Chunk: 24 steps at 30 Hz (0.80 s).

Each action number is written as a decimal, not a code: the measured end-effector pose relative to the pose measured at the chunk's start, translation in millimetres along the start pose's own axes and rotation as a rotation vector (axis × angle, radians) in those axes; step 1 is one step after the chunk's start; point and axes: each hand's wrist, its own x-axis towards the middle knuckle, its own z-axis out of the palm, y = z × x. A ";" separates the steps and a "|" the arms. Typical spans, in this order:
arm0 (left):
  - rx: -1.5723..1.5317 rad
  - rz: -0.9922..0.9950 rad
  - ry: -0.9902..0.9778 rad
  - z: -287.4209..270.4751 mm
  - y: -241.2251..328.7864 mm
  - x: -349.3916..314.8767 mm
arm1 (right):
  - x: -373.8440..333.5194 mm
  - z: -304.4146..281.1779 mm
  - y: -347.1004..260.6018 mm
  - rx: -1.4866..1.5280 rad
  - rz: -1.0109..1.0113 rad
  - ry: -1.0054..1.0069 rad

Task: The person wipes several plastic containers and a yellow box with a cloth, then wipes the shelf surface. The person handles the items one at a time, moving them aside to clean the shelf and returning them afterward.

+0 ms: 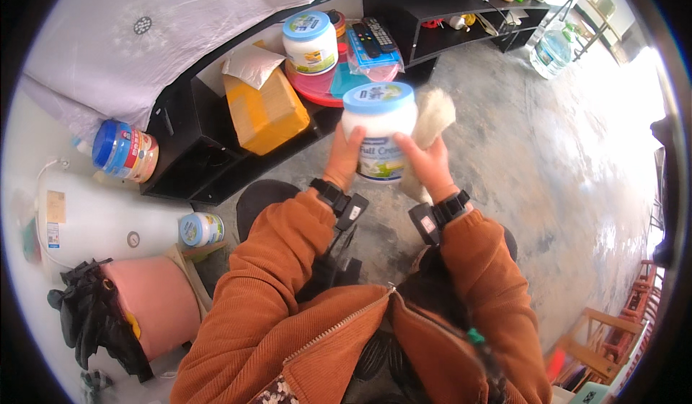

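Note:
Between my two hands, above the floor, is a white tub [380, 116] with a light-blue lid and a blue-and-green label. My left hand [342, 157] is wrapped round its left side, thumb on the front. On the opposite side my right hand [429, 165] grips the tub, its thumb also at the front. A cream cloth [437, 113] sticks up behind that hand, with another end hanging below it, so it is held against the tub. The far fingers of both hands are largely hidden. A similar blue-lidded tub [311, 49] stands on the black shelf ahead.
On the black shelf unit [194, 116] lie a taped cardboard box [265, 108], a white packet [252, 65], a round pink tray [317, 85] and remote controls [378, 36]. A blue-lidded jar [124, 150] is at left. Far right stands a large water bottle [553, 52]; wooden furniture [595, 346] is lower right.

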 end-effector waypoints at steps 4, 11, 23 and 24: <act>0.241 0.121 0.049 4.4 -7.1 -3.6 | 3.0 -10.6 -1.1 -0.143 -0.047 -0.002; 0.384 0.011 0.062 5.7 -28.0 -9.7 | 19.3 -30.9 3.0 -0.222 0.000 -0.039; 0.513 -0.527 -0.101 -41.4 -99.0 -14.1 | -1.7 -47.3 117.7 0.197 0.604 0.073; 0.545 -0.526 -0.104 -44.3 -110.8 -16.6 | -4.2 -49.9 123.9 0.188 0.624 0.060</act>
